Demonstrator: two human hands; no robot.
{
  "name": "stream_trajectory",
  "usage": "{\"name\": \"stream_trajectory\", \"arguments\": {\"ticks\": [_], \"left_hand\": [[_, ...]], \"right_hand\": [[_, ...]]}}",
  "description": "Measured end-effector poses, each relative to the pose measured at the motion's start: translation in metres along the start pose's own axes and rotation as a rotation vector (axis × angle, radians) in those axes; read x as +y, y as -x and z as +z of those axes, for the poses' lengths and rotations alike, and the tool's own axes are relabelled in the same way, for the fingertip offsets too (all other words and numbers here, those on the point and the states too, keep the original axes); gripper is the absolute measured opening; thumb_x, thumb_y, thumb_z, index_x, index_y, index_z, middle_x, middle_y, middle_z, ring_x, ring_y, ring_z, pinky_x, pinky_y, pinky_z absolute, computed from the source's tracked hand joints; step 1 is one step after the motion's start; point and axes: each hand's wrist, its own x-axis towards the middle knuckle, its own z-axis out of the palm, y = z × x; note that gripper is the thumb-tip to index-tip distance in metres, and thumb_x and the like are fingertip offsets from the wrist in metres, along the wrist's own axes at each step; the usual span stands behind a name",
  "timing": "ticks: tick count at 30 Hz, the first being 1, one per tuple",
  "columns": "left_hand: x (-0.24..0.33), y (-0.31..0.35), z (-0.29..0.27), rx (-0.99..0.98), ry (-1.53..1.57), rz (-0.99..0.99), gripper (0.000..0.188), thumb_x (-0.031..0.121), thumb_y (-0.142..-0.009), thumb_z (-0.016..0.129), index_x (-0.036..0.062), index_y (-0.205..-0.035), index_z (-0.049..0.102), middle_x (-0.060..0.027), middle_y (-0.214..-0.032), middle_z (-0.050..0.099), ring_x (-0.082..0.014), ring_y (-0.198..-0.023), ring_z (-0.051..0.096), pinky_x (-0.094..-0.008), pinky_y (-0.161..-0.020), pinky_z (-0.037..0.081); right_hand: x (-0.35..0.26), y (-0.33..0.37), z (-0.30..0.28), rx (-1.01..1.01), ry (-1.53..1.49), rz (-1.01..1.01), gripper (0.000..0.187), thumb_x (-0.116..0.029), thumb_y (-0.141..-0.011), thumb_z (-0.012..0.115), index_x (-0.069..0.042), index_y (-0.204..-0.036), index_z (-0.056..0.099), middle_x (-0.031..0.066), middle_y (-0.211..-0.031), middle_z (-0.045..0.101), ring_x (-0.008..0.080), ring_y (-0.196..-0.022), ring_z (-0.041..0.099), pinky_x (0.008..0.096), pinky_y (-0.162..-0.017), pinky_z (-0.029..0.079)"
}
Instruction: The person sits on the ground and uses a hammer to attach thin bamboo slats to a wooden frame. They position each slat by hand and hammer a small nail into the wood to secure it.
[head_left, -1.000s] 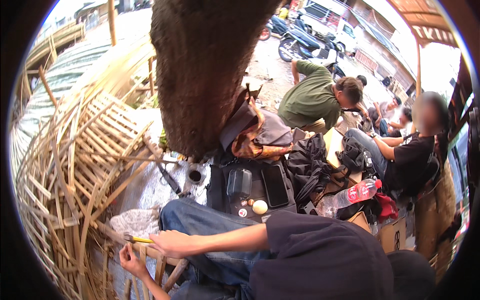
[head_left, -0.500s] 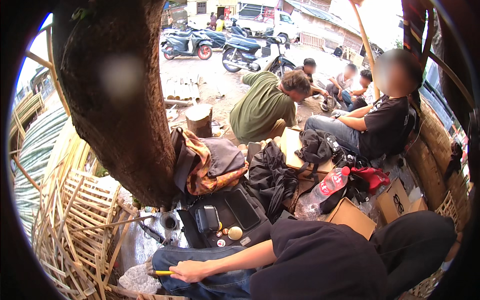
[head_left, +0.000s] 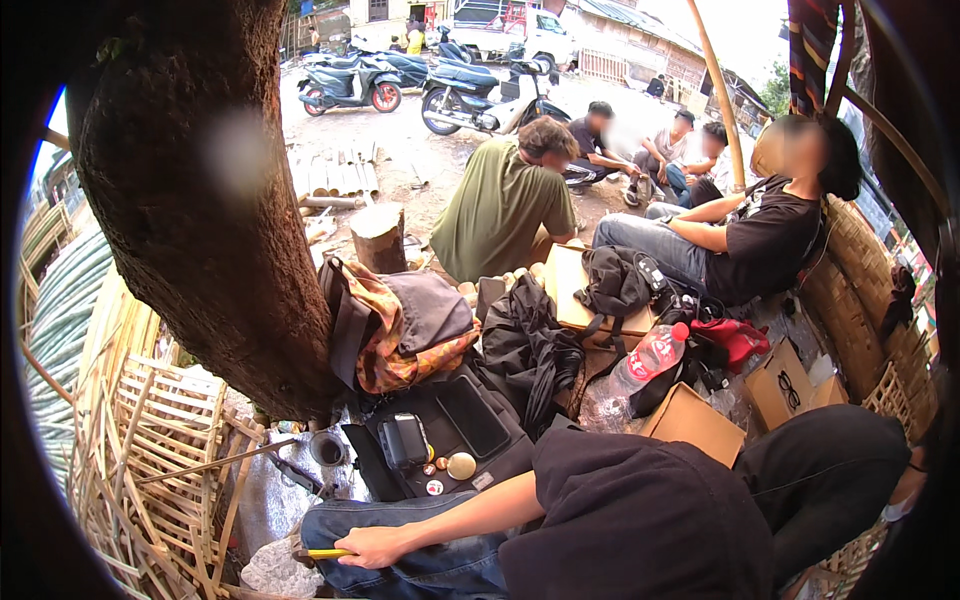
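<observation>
- The right hand is curled, fingers wrapped round the handle of a yellow-handled hammer; the hand lies over the leg of the jeans.
- The left hand is out of view, so I cannot tell how far its fingers are spread or whether it has hold of anything.
- The hammer points away from the right hand, across the knee, its dark head just beside a whitish lump at the near end of a silver sheet. Whether head and lump touch, I cannot tell.
- Toward the sheet's far edge stands a dark round cup, with a black strap-like piece near it.
- A flat black case lies beside the sheet. A clear-lidded box sits toward its left edge, a black phone-like slab toward its far right corner, and a pale ball and a white round badge near its near edge.
- Beyond the case, a patterned bag leans by the tree trunk.
- A red-capped bottle tilts beside a cardboard box.
- Bamboo slats lie along the sheet's left edge.
</observation>
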Motion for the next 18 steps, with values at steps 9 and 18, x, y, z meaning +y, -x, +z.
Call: {"name": "stream_trajectory", "arguments": {"ticks": [9,18], "left_hand": [[0.013,0.005,0.0,0.022,-0.073,0.071,0.019,0.01,-0.09,0.072,-0.008,-0.098,0.071,-0.0171,-0.093,0.073,-0.0246,-0.083,0.069,-0.0352,-0.076,0.057],[0.008,0.003,0.003,0.043,-0.12,0.149,0.019,0.01,-0.09,0.073,-0.0076,-0.097,0.071,-0.0168,-0.091,0.073,-0.0251,-0.082,0.069,-0.0353,-0.076,0.057]], "right_hand": [[0.0,0.0,0.002,-0.012,0.035,0.008,0.035,-0.032,-0.097,0.058,0.003,-0.093,0.054,0.0254,-0.081,0.063,0.0448,-0.08,0.062,0.0519,-0.072,0.047],[0.002,-0.002,0.007,-0.006,0.033,0.01,0.035,-0.031,-0.095,0.06,0.003,-0.095,0.055,0.0258,-0.082,0.064,0.0455,-0.082,0.062,0.0524,-0.074,0.047]]}}
